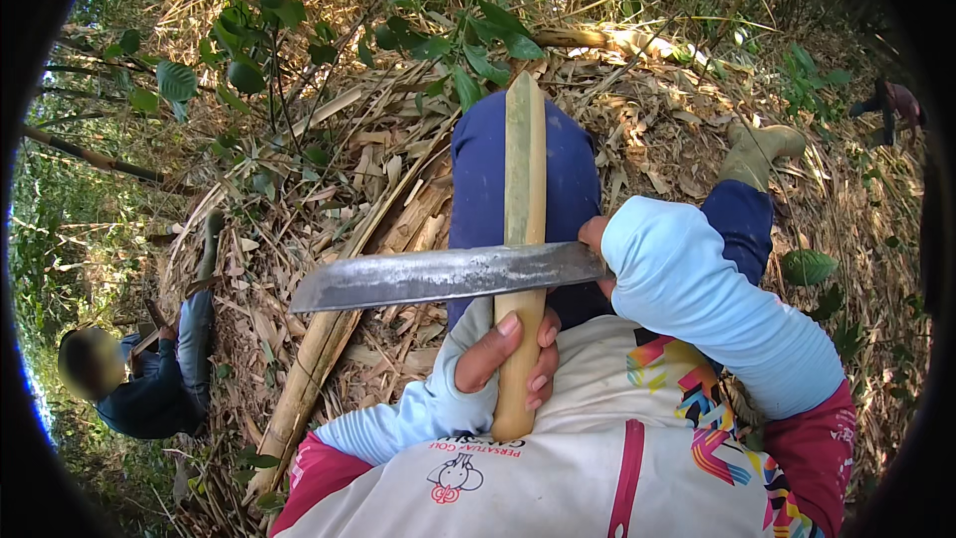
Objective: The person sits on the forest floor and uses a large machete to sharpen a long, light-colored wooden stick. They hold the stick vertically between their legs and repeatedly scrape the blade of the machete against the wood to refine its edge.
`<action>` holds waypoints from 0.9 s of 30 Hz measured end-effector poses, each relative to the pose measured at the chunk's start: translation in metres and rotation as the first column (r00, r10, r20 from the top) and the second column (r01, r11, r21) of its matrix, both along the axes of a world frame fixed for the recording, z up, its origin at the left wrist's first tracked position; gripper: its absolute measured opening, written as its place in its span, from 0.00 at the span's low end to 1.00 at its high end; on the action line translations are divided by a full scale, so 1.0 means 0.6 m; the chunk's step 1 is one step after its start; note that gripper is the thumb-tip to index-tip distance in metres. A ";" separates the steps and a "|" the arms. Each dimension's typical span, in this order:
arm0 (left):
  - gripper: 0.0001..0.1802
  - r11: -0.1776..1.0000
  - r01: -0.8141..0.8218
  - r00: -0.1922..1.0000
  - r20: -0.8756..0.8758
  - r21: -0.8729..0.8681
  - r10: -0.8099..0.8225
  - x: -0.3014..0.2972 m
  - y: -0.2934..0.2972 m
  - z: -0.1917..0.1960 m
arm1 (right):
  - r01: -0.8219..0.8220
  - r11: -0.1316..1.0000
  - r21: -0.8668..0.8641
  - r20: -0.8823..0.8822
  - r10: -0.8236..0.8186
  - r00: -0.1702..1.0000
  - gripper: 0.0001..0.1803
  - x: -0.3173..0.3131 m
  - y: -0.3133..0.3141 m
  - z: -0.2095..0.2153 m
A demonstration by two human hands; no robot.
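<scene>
My left hand is wrapped round the lower part of a pale wooden or bamboo stake, close against my shirt. The stake points away from me over my raised knee in blue trousers, and its far end is cut to a point. My right hand is closed at the right end of a machete; the handle is hidden behind the hand and sleeve. The machete's broad grey blade lies crosswise over the stake, just beyond my left hand, its tip toward the left.
Dry leaves and split bamboo strips cover the ground. Green leafy stems stand ahead. At the left sits another person in dark clothes; part of another person shows at the far right. My booted foot is out to the right.
</scene>
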State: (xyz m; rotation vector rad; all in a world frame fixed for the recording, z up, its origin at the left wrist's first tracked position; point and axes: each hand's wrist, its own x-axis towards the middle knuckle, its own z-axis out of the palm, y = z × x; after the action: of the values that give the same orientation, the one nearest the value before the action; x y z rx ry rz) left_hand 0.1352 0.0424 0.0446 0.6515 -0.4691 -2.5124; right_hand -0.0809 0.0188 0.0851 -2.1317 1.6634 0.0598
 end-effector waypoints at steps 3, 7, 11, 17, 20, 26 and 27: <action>0.28 1.000 -0.001 1.000 0.022 0.001 0.001 0.001 0.002 -0.002 | 0.035 0.999 0.032 -0.017 -0.034 0.999 0.16 0.004 -0.006 0.002; 0.29 1.000 0.002 0.999 0.034 -0.009 -0.001 0.000 0.002 0.003 | 0.033 0.999 -0.043 0.043 -0.031 0.999 0.17 -0.004 -0.002 -0.008; 0.29 1.000 -0.013 0.999 0.043 -0.007 0.013 -0.001 0.002 0.002 | -0.006 1.000 0.005 0.023 0.006 1.000 0.15 -0.002 0.003 -0.004; 0.31 1.000 -0.014 0.999 0.049 -0.026 0.016 -0.001 0.001 0.006 | 0.043 0.998 -0.053 0.041 -0.041 0.998 0.16 -0.003 0.000 -0.013; 0.32 0.999 -0.022 0.998 0.059 -0.038 0.024 -0.001 0.001 0.004 | 0.026 0.999 -0.038 0.023 -0.025 0.999 0.17 -0.005 -0.003 -0.007; 0.32 0.999 -0.020 0.999 0.043 -0.036 0.021 -0.003 -0.001 0.009 | -0.006 1.000 -0.008 0.044 0.006 0.999 0.13 -0.010 -0.002 -0.008; 0.32 0.999 -0.013 0.999 0.040 -0.032 0.015 -0.003 -0.001 0.008 | 0.021 1.000 0.004 0.025 -0.021 0.999 0.15 -0.010 -0.006 -0.007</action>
State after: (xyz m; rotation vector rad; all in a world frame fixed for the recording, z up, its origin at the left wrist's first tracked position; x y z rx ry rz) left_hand 0.1336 0.0419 0.0492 0.6918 -0.5166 -2.4775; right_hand -0.0869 0.0154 0.0809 -2.1037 1.6697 0.0296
